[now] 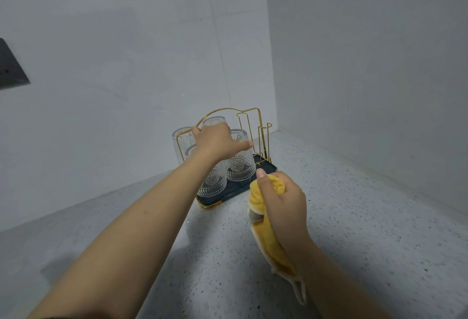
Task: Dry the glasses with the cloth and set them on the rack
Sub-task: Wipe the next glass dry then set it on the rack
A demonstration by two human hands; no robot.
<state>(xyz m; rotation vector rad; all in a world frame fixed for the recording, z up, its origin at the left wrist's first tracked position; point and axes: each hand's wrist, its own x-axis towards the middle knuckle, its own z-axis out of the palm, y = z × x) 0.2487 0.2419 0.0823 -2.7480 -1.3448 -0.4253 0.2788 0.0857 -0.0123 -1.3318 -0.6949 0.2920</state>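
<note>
While your left hand (217,141) reaches over the rack (229,156), your right hand (282,201) sits nearer you, just clear of the rack's front-right corner, fingers curled tight round the bunched yellow cloth (263,192). Thumb points up toward the rack. The cloth bulges out above your fist, and the rest hangs below the grip along your wrist, ending in a pale hanging loop (300,291) over the speckled counter (354,217).

Left hand: palm down on top of the upturned glasses, thumb stretched out to the right, fingers toward the left side of the gold wire frame. Whether those fingers are wrapped round a glass or just resting on it: can't tell, the back of your hand hides them.

Glasses relative to that hand:
- front-left glass (211,182): directly under your wrist, mouth down on the dark tray (263,166), patterned band showing below your forearm.
- front-right glass (240,164): just under and right of your thumb, mouth down, base beside your knuckles.
- rear glass (214,121): just beyond your knuckles, upturned on a peg.
- far-left glass (181,139): just left of your fingertips, behind the frame wire.

Two tall wire pegs (263,141) stand bare to the right of your thumb, between the glasses and the corner wall. The cloth is near the front-right glass but not touching it.
</note>
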